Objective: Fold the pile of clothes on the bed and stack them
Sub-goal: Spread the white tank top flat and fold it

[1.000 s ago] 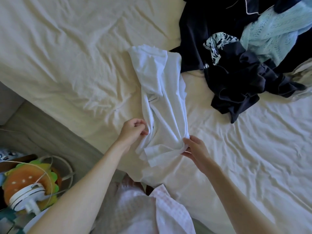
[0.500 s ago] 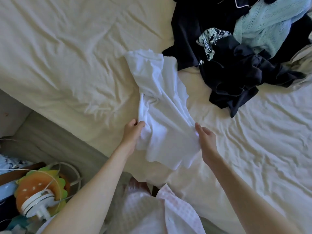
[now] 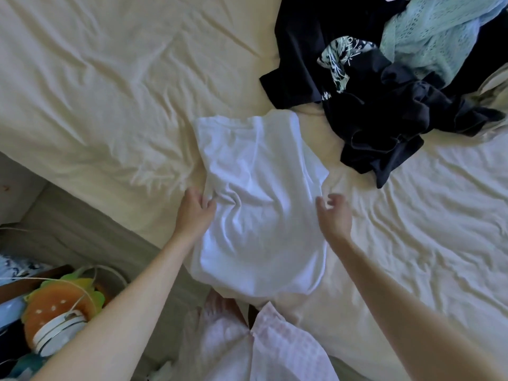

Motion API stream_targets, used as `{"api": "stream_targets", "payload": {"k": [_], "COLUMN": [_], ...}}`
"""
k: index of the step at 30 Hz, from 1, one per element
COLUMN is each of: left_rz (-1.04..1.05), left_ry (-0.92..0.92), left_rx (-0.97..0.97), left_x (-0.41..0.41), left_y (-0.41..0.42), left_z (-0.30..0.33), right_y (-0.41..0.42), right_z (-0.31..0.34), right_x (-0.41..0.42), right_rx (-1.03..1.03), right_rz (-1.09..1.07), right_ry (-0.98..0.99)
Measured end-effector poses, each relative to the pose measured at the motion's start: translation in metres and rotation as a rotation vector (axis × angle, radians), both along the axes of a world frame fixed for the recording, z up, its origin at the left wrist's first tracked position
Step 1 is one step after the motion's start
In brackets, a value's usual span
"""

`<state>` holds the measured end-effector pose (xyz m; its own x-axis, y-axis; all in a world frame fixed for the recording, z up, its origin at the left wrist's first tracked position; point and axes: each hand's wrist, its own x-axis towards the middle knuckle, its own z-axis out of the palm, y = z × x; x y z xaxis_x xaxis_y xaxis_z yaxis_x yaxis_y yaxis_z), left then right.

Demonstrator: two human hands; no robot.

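Note:
A white garment (image 3: 258, 213) lies spread on the cream bed sheet (image 3: 110, 92), its lower end hanging over the bed's near edge. My left hand (image 3: 195, 209) pinches the garment's left edge, and creases run out from my fingertips. Just off the garment's right edge, my right hand (image 3: 334, 213) hovers with loosely curled fingers and holds nothing. The pile of unfolded clothes (image 3: 371, 111) sits at the back right: dark navy pieces, a pale teal knit (image 3: 428, 39) and a patterned piece (image 3: 341, 61).
The bed's edge runs diagonally at the lower left, with grey floor (image 3: 82, 232) beyond it. An orange and green plush toy (image 3: 57, 301) with a white device and cords lies on the floor. My pink checked clothing (image 3: 277, 350) shows at the bottom.
The white garment went from bunched and lifted between both hands to lying spread on the sheet. My right hand let go of its right edge. The view shifted slightly.

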<state>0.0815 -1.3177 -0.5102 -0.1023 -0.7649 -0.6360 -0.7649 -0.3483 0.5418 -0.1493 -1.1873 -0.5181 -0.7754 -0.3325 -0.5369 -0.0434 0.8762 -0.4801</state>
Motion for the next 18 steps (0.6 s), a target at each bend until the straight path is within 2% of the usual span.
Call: {"api": "stream_targets", "payload": {"k": [2, 5, 6, 8, 10, 12, 14, 18], "left_rz": [0.101, 0.198, 0.238, 0.318, 0.355, 0.384, 0.395, 0.333], "left_ry": [0.137, 0.164, 0.191, 0.318, 0.374, 0.344, 0.243, -0.109], "left_rx": [-0.040, 0.017, 0.072, 0.196, 0.163, 0.017, -0.051, 0.021], "left_x": [-0.024, -0.044, -0.045, -0.042, -0.032, -0.012, 0.008, 0.022], "left_y": [-0.026, -0.049, -0.051, -0.046, -0.035, -0.020, -0.007, -0.002], "left_z": [-0.008, -0.018, -0.018, -0.009, 0.007, 0.021, 0.029, 0.017], "right_y": [-0.035, -0.073, -0.079, -0.085, -0.078, -0.060, -0.036, -0.014], "right_z": [-0.010, -0.021, -0.022, -0.016, -0.005, 0.009, 0.020, 0.021], "right_x": [-0.011, -0.022, -0.025, -0.027, -0.026, -0.025, -0.023, -0.016], "right_rx": [-0.034, 0.037, 0.054, -0.037, -0.133, -0.210, -0.205, -0.039], "right_rz": [0.153, 0.287, 0.260, 0.074, -0.085, -0.186, -0.297, -0.359], "right_ry": [0.106, 0.102, 0.049, -0.142, -0.250, -0.188, -0.087, -0.090]}}
